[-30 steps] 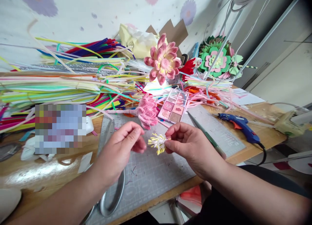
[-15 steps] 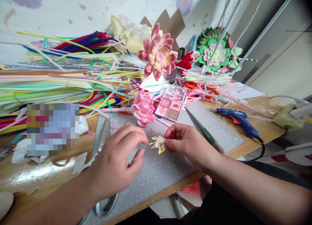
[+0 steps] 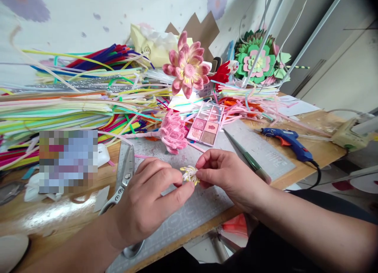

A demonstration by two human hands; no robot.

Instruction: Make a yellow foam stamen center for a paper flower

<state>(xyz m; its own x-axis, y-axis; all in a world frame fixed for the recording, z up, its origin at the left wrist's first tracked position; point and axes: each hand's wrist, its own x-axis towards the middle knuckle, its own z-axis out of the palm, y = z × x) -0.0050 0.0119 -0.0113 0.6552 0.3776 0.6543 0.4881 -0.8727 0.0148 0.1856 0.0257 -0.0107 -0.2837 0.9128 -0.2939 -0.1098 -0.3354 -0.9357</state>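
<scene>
A small bunch of white and yellow flower stamens (image 3: 189,173) is above the grey cutting mat (image 3: 165,225). My right hand (image 3: 221,172) pinches its base between thumb and forefinger. On the other side, my left hand (image 3: 156,194) has its thumb and bent forefinger apart, close against the yellow tips. Any contact there is hard to make out. Beyond the hands lies a pink fuzzy flower (image 3: 173,132) on a wrapped stem. An eyeshadow palette (image 3: 206,125) lies beside it. Scissors (image 3: 127,172) are partly hidden under my left hand and forearm.
A brush with a green handle (image 3: 246,156) rests on the mat, and a blue glue gun (image 3: 288,141) stands to the right. Bundles of pipe cleaners (image 3: 53,105) fill the back left. A larger pink flower (image 3: 188,70) rises behind the palette.
My left hand has moved right, bringing its thumb and forefinger up to the stamens. The stamen tips look more bunched now. My right hand keeps its pinch.
</scene>
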